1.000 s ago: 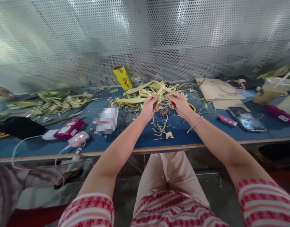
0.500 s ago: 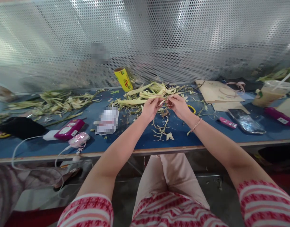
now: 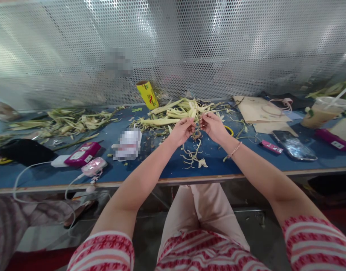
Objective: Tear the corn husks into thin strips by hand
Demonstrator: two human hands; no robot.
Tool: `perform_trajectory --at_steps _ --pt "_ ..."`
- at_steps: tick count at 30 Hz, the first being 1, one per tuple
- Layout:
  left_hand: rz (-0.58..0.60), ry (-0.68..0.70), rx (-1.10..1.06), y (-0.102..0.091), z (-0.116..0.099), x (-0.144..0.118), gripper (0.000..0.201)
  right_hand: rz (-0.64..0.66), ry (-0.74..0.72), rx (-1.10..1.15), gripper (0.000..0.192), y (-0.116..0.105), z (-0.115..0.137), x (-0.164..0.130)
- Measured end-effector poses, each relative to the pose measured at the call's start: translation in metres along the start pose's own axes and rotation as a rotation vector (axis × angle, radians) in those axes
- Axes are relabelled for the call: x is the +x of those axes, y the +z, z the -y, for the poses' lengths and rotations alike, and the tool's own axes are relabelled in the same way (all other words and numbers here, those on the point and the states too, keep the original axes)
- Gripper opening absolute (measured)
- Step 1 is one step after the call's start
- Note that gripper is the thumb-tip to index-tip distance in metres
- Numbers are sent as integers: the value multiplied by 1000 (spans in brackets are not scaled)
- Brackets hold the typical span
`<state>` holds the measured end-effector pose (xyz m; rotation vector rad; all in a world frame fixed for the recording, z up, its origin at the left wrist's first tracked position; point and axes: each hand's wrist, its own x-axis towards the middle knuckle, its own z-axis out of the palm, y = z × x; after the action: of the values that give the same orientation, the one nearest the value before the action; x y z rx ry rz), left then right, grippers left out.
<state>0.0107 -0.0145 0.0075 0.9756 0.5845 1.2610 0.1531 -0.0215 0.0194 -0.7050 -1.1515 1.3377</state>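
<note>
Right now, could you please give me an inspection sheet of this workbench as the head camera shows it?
Surface: blue tabletop, strewn with husk scraps.
Job's things: thin husk strip pinched between both hands, above the husk pile; loose trimmings lie below.
Clutter: yellow roll, magenta power bank, pink device, phone, iced drink cup, brown paper, second husk heap.
Grip: left hand and right hand both closed on the strip.
Cables: white cable loops from the power bank over the table edge.
Surroundings: perforated metal screen behind; a sleeve at lower left.
</note>
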Motion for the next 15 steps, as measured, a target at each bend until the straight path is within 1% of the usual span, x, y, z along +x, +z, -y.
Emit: perform_trajectory --at_steps 3,7,11,15 --pt "-11 65 65 2 0 -1 18 -14 13 -10 21 1 0 0" --pt "-28 118 114 5 -5 -3 9 -20 27 -20 21 1 0 1" --pt "-21 116 83 5 -7 -3 7 -25 15 -30 22 -1 -1 2" --pt "-20 114 77 3 -3 -1 8 -30 17 2 19 -2 -1 3"
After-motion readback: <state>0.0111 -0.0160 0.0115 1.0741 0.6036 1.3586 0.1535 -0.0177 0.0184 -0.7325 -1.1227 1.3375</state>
